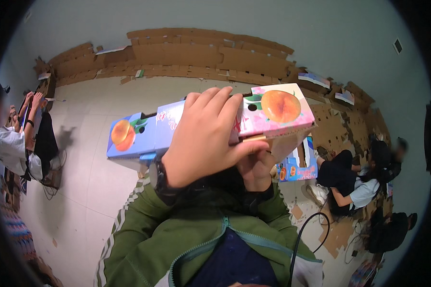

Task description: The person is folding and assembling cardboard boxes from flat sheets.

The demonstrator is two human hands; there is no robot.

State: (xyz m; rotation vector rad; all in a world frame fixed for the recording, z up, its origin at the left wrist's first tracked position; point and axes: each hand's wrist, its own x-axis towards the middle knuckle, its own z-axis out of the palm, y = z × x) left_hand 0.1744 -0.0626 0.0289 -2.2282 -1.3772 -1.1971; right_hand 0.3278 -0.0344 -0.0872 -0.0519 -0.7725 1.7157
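A long cardboard fruit carton (285,105), blue at the left and pink at the right with peach pictures, spans the space before my chest, its right end tilted higher. My left hand (206,131), with a dark watch at the wrist, lies across its middle, fingers over the top edge and thumb stretched along the near side. Just below that thumb my right hand (255,168) is curled against the carton's near side, its fingertips partly hidden. A narrow tan strip (254,138) shows beside the left thumb; I cannot tell whether it is cardboard edge.
Another blue fruit carton (299,165) stands at the right, behind the held one. A person (352,184) sits on the floor there, and another (19,143) works at the left. Brown cardboard (177,55) lines the far wall. A black cable (304,227) loops at my right.
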